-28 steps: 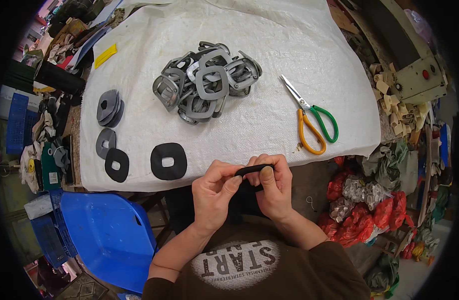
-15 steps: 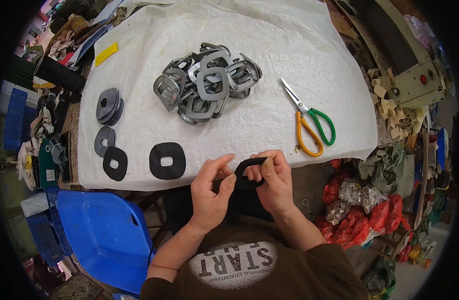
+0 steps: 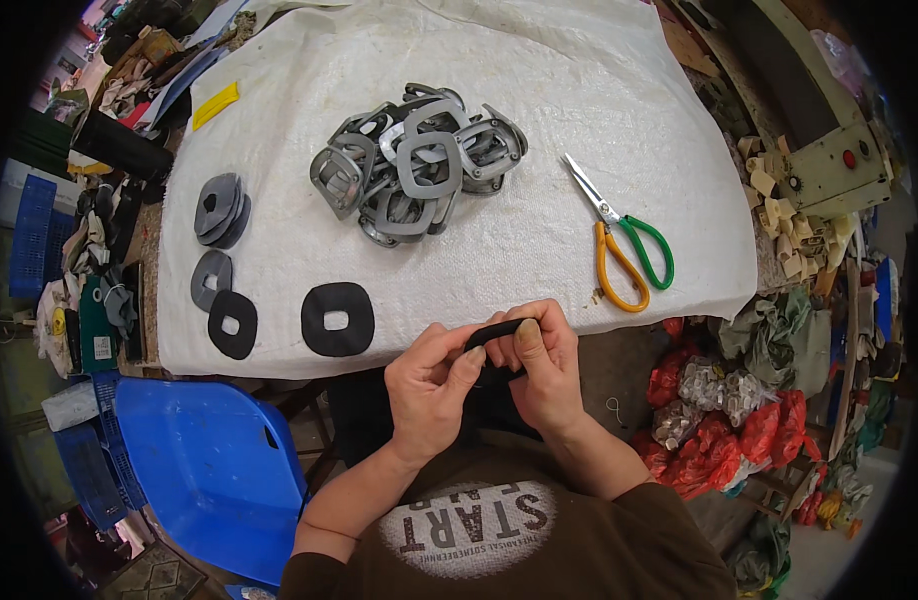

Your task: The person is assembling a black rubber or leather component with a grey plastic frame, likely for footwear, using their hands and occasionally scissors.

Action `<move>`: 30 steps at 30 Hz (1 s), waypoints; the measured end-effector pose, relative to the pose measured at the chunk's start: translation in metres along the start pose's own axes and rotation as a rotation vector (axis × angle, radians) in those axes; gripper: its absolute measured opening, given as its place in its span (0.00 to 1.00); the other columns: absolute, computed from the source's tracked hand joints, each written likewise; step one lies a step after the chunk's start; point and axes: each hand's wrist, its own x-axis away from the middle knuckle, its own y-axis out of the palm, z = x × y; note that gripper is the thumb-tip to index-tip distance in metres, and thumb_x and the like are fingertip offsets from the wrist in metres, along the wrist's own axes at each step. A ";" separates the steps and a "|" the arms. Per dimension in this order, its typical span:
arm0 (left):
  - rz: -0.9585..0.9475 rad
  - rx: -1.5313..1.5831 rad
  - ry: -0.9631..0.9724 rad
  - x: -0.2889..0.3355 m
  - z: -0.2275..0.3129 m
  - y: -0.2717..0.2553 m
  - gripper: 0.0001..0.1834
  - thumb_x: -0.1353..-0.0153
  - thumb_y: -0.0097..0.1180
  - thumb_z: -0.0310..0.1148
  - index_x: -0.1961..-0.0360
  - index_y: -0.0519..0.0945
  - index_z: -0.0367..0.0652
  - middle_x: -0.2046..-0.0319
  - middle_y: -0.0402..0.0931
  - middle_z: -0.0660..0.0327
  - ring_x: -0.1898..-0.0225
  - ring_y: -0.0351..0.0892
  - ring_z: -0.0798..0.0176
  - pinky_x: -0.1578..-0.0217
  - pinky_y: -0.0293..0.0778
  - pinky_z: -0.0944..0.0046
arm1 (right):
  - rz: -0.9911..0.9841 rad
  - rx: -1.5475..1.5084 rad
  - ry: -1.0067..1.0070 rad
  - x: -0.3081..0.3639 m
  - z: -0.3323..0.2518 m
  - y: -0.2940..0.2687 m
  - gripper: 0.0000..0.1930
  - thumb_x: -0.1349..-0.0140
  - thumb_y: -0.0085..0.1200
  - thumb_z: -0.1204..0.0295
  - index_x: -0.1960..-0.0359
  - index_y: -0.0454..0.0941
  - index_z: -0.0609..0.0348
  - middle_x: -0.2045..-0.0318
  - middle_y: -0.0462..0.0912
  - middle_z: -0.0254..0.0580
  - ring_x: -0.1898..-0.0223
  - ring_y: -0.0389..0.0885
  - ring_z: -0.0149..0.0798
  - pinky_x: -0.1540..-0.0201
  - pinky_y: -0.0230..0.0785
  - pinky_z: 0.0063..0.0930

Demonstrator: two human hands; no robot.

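So both hands have pulled in a bit toward the body compared with a second ago, and they're now bunched right at the near edge of the white woven-cloth worktop point(image 3: 499, 250), just in front of the black rounded-square rubber gasket with the oblong hole point(image 3: 337, 319) lying flat there. The left hand point(image 3: 431, 392) and right hand point(image 3: 541, 365) are both pinched shut on one black flexible rubber piece point(image 3: 499, 331), thumbs and fingertips pressing it from either side. It shows as a dark curved band between the fingers now, less stretched out than it was, so my guess is the piece is being bent or worked by hand rather than set down. Everything else sits exactly where it was: the pile of grey metal rounded-square frames point(image 3: 419, 165) well beyond that flat gasket, the scissors with one orange and one green handle point(image 3: 624, 240) off to its right, the small stack of grey discs point(image 3: 221, 208) to its left.
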 end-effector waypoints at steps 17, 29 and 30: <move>-0.259 0.687 -0.707 -0.006 0.010 -0.027 0.20 0.37 0.36 0.34 0.46 0.62 0.36 0.78 0.62 0.68 0.85 0.55 0.76 0.86 0.53 0.76 | -0.444 1.024 -0.567 -0.009 -0.029 -0.006 0.17 0.59 0.57 0.79 0.64 0.77 0.49 0.47 0.65 0.47 0.47 0.60 0.51 0.47 0.53 0.41; -0.068 0.204 -0.237 -0.001 0.004 -0.013 0.17 0.37 0.36 0.28 0.48 0.62 0.34 0.80 0.61 0.70 0.79 0.57 0.79 0.81 0.57 0.79 | -0.058 0.269 0.284 0.008 -0.015 -0.007 0.15 0.36 0.43 0.69 0.51 0.69 0.64 0.73 0.72 0.30 0.74 0.67 0.21 0.70 0.63 0.15; -0.070 0.205 -0.238 0.001 0.004 -0.010 0.17 0.37 0.36 0.28 0.48 0.62 0.34 0.80 0.61 0.70 0.79 0.57 0.79 0.81 0.57 0.79 | -0.062 0.210 0.339 0.009 -0.013 -0.010 0.13 0.36 0.43 0.69 0.55 0.70 0.65 0.73 0.73 0.30 0.73 0.67 0.21 0.70 0.63 0.15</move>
